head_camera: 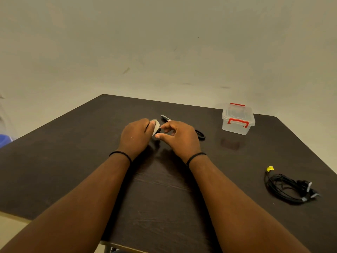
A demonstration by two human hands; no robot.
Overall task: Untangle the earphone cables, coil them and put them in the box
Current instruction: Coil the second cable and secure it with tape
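- Left hand (135, 135) has its grip curled round a small white piece (156, 127), held just above the worktop (73, 170); what the piece is cannot be told.
- Right hand (179, 136) sits just beside it, forefinger and thumb bent in toward the white piece; the fingertips meet something small and dark there, but whether they pinch it cannot be told.
- Both hands are near the middle of the worktop, knuckles up, a thin black band on each wrist.
- Part of a black cable (200, 135) loops out from behind the right hand and lies flat on the worktop.
- Beyond the hands, a slim dark object with a bit of red on it (166, 118) lies on the worktop; too small to tell what it is.
- Off to the right and nearer the person, a tangled bundle of black earphone cables (290, 188) lies on the worktop, well apart from both hands, with a yellow tag (270, 168) at its far end and grey ends at its right side.
- At the far right of the worktop stands the box (238, 120): clear plastic, lid on, red clips on its near and far sides, well apart from the bundle.
- Behind the worktop rises a plain pale wall (164, 42).
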